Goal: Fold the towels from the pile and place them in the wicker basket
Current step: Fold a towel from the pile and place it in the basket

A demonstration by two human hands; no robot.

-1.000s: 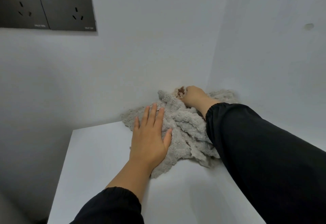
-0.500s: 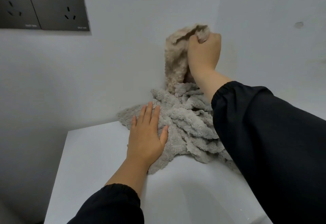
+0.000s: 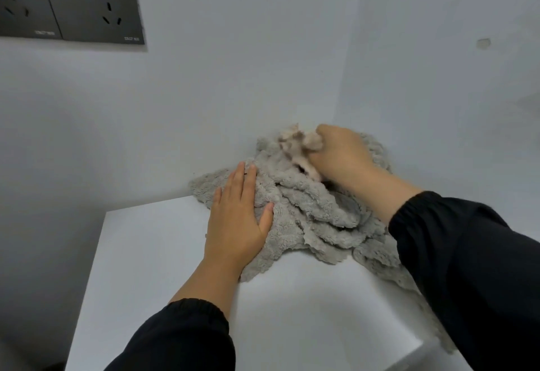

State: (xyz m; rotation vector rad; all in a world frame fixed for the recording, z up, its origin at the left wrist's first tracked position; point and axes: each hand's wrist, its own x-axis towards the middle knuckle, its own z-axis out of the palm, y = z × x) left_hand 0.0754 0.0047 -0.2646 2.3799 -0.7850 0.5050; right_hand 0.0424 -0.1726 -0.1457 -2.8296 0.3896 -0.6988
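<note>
A heap of grey fluffy towels (image 3: 315,209) lies in the far corner of the white tabletop (image 3: 152,268), against both walls; the wicker basket is not in view. The person's left hand (image 3: 236,221) rests flat on the heap's left edge, fingers straight. The right hand (image 3: 340,155) has its fingers curled round a bunch of pale beige fluffy towel (image 3: 292,141) at the top. To free it cleanly, the pull should probably go upward and toward the body while the left palm presses the grey layers down, so none drag along.
</note>
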